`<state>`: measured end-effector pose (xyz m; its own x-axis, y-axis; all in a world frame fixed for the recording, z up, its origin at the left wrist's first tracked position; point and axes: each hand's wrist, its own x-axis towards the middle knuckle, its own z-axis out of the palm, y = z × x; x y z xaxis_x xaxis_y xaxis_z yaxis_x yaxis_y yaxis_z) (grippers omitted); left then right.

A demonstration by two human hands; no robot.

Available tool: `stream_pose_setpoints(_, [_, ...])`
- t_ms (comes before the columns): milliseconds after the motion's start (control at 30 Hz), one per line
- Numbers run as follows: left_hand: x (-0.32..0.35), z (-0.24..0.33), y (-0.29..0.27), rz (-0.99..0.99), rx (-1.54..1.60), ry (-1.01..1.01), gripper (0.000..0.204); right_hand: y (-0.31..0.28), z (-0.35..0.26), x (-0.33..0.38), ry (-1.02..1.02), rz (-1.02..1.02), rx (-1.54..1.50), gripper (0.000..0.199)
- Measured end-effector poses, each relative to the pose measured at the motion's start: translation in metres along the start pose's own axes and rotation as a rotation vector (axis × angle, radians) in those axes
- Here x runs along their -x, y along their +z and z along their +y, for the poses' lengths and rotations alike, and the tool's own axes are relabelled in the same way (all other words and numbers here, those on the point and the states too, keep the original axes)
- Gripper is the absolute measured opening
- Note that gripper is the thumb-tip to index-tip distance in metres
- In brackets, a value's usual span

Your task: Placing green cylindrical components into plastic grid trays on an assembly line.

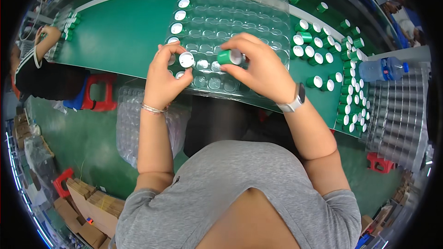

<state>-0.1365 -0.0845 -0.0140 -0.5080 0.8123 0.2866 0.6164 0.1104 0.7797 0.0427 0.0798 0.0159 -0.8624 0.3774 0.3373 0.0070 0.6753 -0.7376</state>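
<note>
A clear plastic tray (pixel 230 16) with rows of round pockets lies in front of me on the green table. Small green cylinders with white ends stand in its left column, one of them a white-topped cylinder (pixel 180 15). Between the thumb and fingers of my left hand (pixel 164 74) is another white-ended cylinder (pixel 186 60), over the tray's near left part. My right hand (pixel 258 64) pinches a green cylinder (pixel 224 57), tilted on its side with its white end to the right, above the tray's near middle.
Many loose green cylinders (pixel 318 43) stand or lie on the table at the right. Beyond them are a water bottle (pixel 380 69) and stacked clear trays (pixel 392 115). Another person's arm (pixel 48 39) is at the far left, near a red stool (pixel 100 93). Cardboard boxes (pixel 99 210) stand lower left.
</note>
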Motion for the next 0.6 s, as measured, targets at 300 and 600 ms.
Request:
stream_pose_setpoints(300, [0.001,-0.01,-0.012,-0.11,-0.054,-0.036,0.04,0.046,0.014,-0.074,-0.215,-0.172,0.073,0.035])
stream_pose_setpoints(600, [0.003,-0.04,-0.008,0.058,0.387,0.003,0.048,0.065,0.017,-0.084,-0.181,-0.3,0.242,0.048])
